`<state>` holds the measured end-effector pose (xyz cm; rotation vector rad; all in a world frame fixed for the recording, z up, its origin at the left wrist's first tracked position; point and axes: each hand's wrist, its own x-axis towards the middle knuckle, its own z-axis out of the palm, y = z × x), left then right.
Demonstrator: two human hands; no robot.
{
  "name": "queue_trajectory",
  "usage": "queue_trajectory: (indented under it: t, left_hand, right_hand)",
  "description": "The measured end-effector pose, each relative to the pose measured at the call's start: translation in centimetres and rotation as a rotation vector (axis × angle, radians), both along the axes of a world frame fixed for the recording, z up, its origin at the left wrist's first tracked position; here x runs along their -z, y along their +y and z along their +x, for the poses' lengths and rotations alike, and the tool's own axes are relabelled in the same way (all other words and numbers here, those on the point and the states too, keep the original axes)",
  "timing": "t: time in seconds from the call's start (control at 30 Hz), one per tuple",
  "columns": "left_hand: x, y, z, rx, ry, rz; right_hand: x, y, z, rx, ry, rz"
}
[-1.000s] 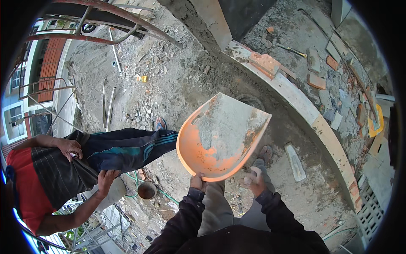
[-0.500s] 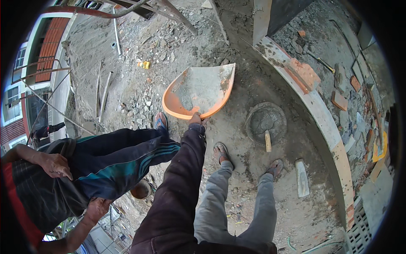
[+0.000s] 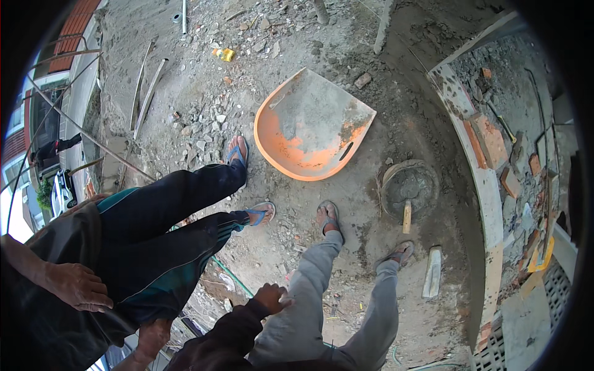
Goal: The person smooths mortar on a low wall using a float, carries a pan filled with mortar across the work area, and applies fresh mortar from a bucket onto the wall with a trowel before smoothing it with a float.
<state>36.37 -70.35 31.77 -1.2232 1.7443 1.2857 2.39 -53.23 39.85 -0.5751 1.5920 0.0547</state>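
My left hand [image 3: 272,299] hangs over my grey-trousered leg [image 3: 294,303], fingers loosely bent and apart, holding nothing. My right hand is out of view. An orange plastic scoop [image 3: 297,151], coated with grey cement, lies on the ground beyond my feet. A round pan of wet grey mix [image 3: 413,188], with a wooden-handled tool [image 3: 407,219] in it, sits just beyond my right foot [image 3: 399,252]. A long pale tool or block [image 3: 432,272] lies beside that foot.
Another person [image 3: 154,241] stands close on my left, hands at waist height. A low wall edge [image 3: 489,222] with broken bricks [image 3: 509,180] runs along the right. Rubble [image 3: 204,123], pipes [image 3: 147,93] and metal bars [image 3: 93,123] lie or stand at the upper left.
My left hand let go of the scoop and drew back toward my body. The scoop now rests on the ground, turned slightly. My right hand left view. The other person's legs shifted.
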Motion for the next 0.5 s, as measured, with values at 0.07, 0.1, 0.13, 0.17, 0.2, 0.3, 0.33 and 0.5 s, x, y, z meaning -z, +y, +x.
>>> queue_trajectory:
  t: [0.07, 0.1, 0.13, 0.17, 0.2, 0.3, 0.33, 0.5]
  left_hand:
    - [-6.8, 3.5, 1.0, 0.174, -0.082, -0.166]
    - [-8.3, 4.4, 1.1, 0.038, -0.130, 0.045]
    - [-9.6, 5.3, 1.2, -0.119, -0.154, 0.191]
    - [-10.9, 6.0, 1.2, -0.203, -0.003, 0.207]
    - [-11.5, 6.4, 1.2, -0.293, 0.168, 0.208]
    - [-10.0, 6.0, 0.9, -0.253, 0.255, 0.184]
    - [-8.6, 5.4, 0.6, -0.215, 0.225, 0.175]
    - [1.9, 1.3, -7.7, -0.086, 0.394, 0.039]
  right_hand:
    - [-0.6, 0.3, -1.3, -0.016, 0.003, 0.020]
    - [-0.9, 0.5, -1.8, -0.019, 0.002, 0.033]
    - [-1.1, 0.8, -2.4, -0.021, -0.001, 0.048]
    - [-1.3, 1.2, -3.1, -0.022, -0.005, 0.059]
    - [-1.4, 1.7, -3.7, -0.023, -0.012, 0.079]
    - [-0.6, 3.5, -5.9, -0.024, -0.067, 0.140]
    - [0.0, 4.1, -6.6, -0.025, -0.105, 0.164]
    - [7.7, 1.3, -11.0, -0.021, -0.531, 0.041]
